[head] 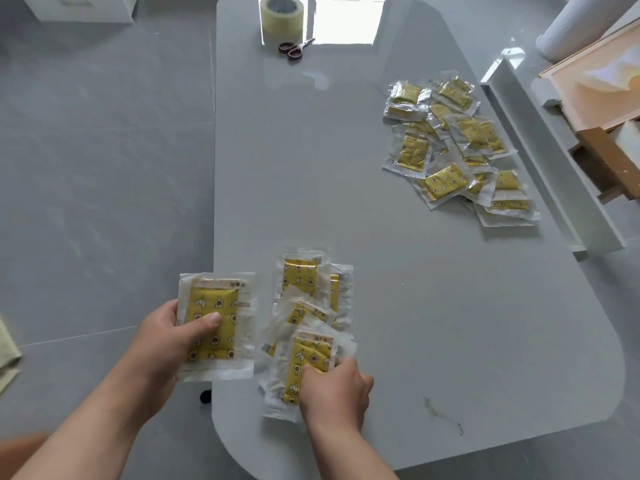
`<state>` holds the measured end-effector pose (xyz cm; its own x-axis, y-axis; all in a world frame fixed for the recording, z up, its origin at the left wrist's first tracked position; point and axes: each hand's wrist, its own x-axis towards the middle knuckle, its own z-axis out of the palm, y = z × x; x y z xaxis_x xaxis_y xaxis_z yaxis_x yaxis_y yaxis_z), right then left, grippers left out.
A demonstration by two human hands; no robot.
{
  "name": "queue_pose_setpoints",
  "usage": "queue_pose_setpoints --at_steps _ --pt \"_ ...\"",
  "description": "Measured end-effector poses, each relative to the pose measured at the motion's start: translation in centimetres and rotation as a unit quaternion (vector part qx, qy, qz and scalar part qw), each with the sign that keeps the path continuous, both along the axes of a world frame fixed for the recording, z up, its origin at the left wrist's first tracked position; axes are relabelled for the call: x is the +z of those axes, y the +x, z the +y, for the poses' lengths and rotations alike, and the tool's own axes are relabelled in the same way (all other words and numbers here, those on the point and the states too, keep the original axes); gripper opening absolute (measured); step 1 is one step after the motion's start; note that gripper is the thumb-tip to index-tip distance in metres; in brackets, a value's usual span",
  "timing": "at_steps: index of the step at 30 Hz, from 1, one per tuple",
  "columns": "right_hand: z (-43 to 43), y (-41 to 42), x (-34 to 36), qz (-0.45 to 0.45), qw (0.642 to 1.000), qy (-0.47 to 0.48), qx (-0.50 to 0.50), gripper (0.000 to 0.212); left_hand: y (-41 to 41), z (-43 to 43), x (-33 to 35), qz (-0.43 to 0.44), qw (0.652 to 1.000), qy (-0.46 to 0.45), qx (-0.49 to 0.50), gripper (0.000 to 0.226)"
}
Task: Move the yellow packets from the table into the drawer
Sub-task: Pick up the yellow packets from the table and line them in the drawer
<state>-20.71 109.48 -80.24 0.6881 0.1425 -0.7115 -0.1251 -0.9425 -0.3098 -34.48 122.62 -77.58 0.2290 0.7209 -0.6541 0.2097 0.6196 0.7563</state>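
Grey table (346,168), open drawer (540,150) at three o'clock. Big packet pile (460,143) at two, small heap (301,275) at six. The left hand (162,341) grips one packet (214,327) at seven; the right hand (336,393) pinches the heap's top packet (308,358).

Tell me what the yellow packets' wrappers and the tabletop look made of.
Yellow packets: clear plastic film wrap, by the see-through, glinting edges around the printed insert. Tabletop: smooth glossy grey, with a bright mirror-like reflection; glass or lacquered board, cannot tell.
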Motion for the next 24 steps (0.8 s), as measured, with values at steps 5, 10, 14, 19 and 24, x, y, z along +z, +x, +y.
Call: queue_pose_setpoints --at_steps 5,10,14,19,24 --pt "0.1 -0.8 0.4 -0.052 0.998 -0.003 0.037 0.028 -1.5 0.5 0.5 -0.002 1.000 -0.007 0.017 0.015" --pt "0.2 -0.8 1.0 -0.082 0.990 0.067 0.093 0.015 -2.1 0.8 1.2 -0.012 1.000 -0.017 0.016 0.017" --pt "0.1 0.6 1.5 -0.045 0.984 0.169 0.038 0.010 -2.3 1.2 1.8 -0.014 1.000 -0.021 0.017 0.020" --pt "0.1 3.0 4.5 0.022 0.965 0.260 -0.022 0.016 -2.2 1.2 3.8 -0.015 0.999 -0.029 0.027 0.018" --pt "0.5 6.7 10.9 0.056 0.931 0.345 -0.105 0.041 -0.4 1.3 9.1 -0.045 0.999 -0.024 0.013 0.030"
